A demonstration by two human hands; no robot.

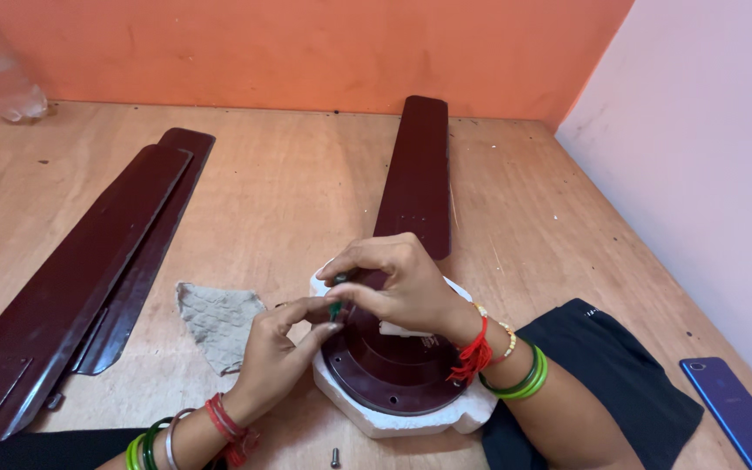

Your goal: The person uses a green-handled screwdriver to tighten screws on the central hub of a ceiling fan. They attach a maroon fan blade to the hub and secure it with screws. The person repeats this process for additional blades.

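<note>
Pinching a small green-handled tool (335,307) at centre frame, both hands meet: left hand (276,352) grips its lower end, right hand (398,283) clenches its top, just above the maroon fan motor housing (389,365) (seated in white foam (393,422)); one attached fan blade (417,174) runs to upper centre, two loose blades (80,278) lie left, grey cloth (218,320) beside

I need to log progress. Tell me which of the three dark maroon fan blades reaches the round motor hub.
The single long dark maroon fan blade lying straight ahead: its near end meets the round maroon motor hub under the hands. The two stacked blades lie apart, leftward.
</note>
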